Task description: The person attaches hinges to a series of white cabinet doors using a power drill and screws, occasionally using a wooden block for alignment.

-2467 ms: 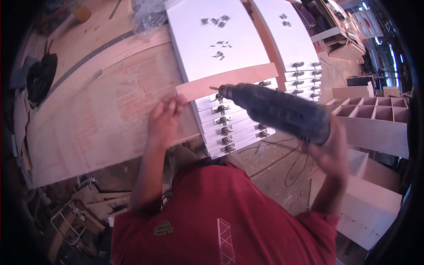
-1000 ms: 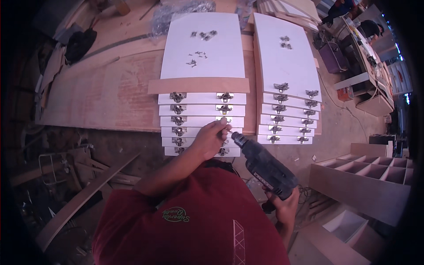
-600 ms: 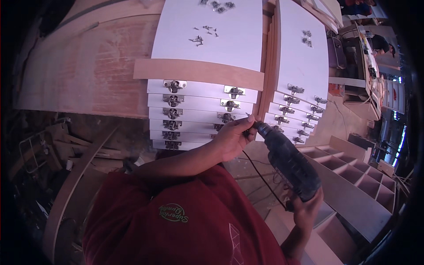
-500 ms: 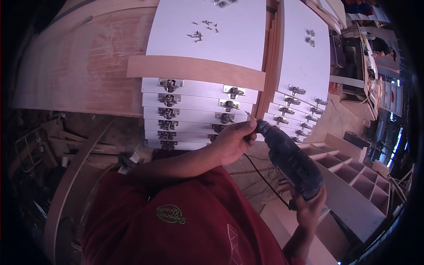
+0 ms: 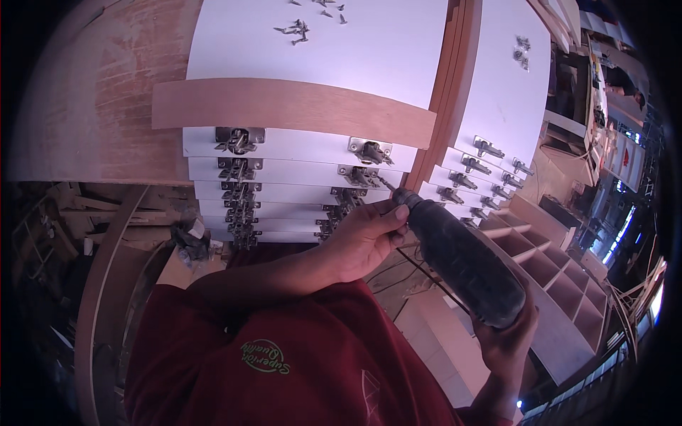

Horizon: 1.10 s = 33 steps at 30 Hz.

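In my right hand (image 5: 508,334) is a dark power drill (image 5: 465,255), held by its rear end and tilted toward the upper left. My left hand (image 5: 369,238) is closed at the drill's front, thumb and fingers against the chuck. A thin bit (image 5: 386,184) sticks out beyond the chuck, its tip close to a metal cabinet hinge (image 5: 362,177) on the second white panel edge; whether it touches a screw I cannot make out. More hinges sit in two columns on the stepped stack of white panels (image 5: 298,169), among them a top left hinge (image 5: 239,140).
A brown wooden strip (image 5: 284,106) lies across the stack, with loose screws (image 5: 295,31) beyond it. Another white panel stack (image 5: 497,92) with hinges and a small bag of hardware (image 5: 522,51) stands at right. A compartmented wooden frame (image 5: 547,273) is lower right. A cord hangs below the drill.
My view has shifted closer to the panels. The drill's bit has come nearer the second right-column hinge, and my left fingers have gone from the bit back to the chuck.
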Tool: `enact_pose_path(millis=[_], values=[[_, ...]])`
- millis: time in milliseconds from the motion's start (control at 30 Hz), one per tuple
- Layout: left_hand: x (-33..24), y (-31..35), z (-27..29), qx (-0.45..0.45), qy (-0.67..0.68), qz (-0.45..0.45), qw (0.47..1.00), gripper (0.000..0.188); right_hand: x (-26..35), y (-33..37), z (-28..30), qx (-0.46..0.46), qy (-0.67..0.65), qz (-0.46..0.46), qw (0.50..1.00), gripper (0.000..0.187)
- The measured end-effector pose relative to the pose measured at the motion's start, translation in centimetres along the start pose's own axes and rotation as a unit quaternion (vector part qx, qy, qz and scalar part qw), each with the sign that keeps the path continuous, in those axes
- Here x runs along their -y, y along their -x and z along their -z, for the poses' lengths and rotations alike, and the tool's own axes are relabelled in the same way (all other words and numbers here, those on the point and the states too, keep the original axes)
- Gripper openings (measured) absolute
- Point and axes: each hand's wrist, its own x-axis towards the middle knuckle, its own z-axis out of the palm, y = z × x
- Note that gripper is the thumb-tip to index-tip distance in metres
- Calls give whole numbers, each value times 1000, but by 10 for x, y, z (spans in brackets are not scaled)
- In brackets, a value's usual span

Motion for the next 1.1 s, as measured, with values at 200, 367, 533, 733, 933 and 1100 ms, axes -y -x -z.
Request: enact_pose_path(millis=[200, 367, 533, 733, 933, 1100], values=[[-2, 3, -2, 5, 15, 1, 1000, 20, -1, -5, 3, 17, 3, 6, 1000, 60], [-2, 3, -5, 9, 17, -3, 1000, 19, 0, -6, 3, 24, 9, 5, 1000, 61], [-2, 4, -3, -8, 15, -4, 1000, 20, 2, -6, 1, 25, 8, -2, 1000, 62], [0, 2, -3, -12, 22, -6, 1000, 20, 2, -4, -1, 22, 20, 2, 1000, 61], [-3, 17, -22, -71, -114, -2, 991, 31, 4, 0, -8, 23, 6, -16, 1000, 60], [-37, 76, -60, -83, -554, -111, 821, 31, 13, 6, -12, 34, 24, -34, 999, 62]])
